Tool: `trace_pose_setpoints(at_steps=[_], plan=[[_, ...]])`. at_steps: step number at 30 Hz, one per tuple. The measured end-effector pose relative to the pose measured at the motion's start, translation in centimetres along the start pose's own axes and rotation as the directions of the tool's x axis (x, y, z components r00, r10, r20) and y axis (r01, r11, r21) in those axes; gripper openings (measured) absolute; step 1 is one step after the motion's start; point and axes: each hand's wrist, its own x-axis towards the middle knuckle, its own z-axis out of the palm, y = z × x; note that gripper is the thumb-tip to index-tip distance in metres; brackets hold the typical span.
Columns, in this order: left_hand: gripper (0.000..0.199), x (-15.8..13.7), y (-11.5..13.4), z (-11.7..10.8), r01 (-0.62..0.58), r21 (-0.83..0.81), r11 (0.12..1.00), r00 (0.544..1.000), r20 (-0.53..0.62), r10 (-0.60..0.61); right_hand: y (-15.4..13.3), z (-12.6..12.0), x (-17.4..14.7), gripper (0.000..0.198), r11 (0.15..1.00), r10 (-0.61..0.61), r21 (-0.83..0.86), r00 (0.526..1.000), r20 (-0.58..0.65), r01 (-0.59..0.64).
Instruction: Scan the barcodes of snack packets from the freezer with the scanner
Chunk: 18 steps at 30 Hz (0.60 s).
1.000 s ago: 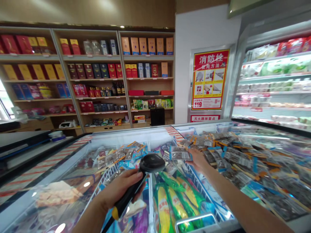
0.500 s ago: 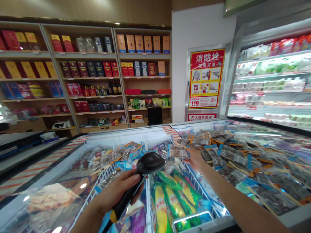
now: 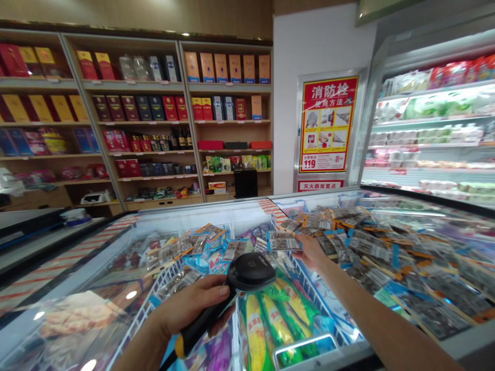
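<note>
My left hand [image 3: 197, 304] is wrapped round the handle of a black barcode scanner [image 3: 251, 272], whose head points up and to the right over the freezer baskets. Beyond it, my right hand [image 3: 309, 251] grips the right end of a small flat packet [image 3: 283, 241] with blue ends and a printed label, held above the wire basket divider. Below the scanner lie yellow and green corn-shaped ice cream packs [image 3: 276, 324] in a white wire basket [image 3: 332, 314]. More packets [image 3: 371, 247] like the held one are heaped right of my right hand.
The chest freezer's striped edge [image 3: 77, 257] runs along the left, with bagged food [image 3: 73, 314] inside. Shelves of boxed goods [image 3: 147, 108] stand behind, beside a red fire-hydrant sign [image 3: 328, 126]. A lit display fridge [image 3: 433, 134] is at the right.
My left hand has brought the scanner's head slightly right and lower. The packet in my right hand stays in nearly the same place.
</note>
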Motion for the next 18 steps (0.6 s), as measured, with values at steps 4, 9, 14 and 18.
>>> trace_pose_setpoints(at_steps=[4,9,14,18], plan=[[0.040,0.6,0.3,-0.2,0.024,0.023,0.999,0.998,0.060,-0.025,0.0,0.0,0.0,0.008,1.000,-0.014,-0.024,1.000,0.018,0.015],[0.043,0.3,0.5,-0.3,0.048,0.026,0.998,0.999,-0.013,-0.048,-0.3,0.0,-0.3,0.011,0.997,-0.025,-0.066,0.999,0.033,0.027],[0.039,0.4,1.7,-0.3,0.041,0.044,0.998,0.999,-0.017,-0.040,-0.6,-0.1,-0.4,0.012,0.994,-0.041,-0.103,0.999,0.022,0.043],[0.036,0.9,3.2,-0.3,-0.054,0.045,0.998,0.999,-0.002,0.054,-1.0,-0.4,-0.2,0.014,0.992,-0.067,-0.109,0.998,0.006,0.067]])
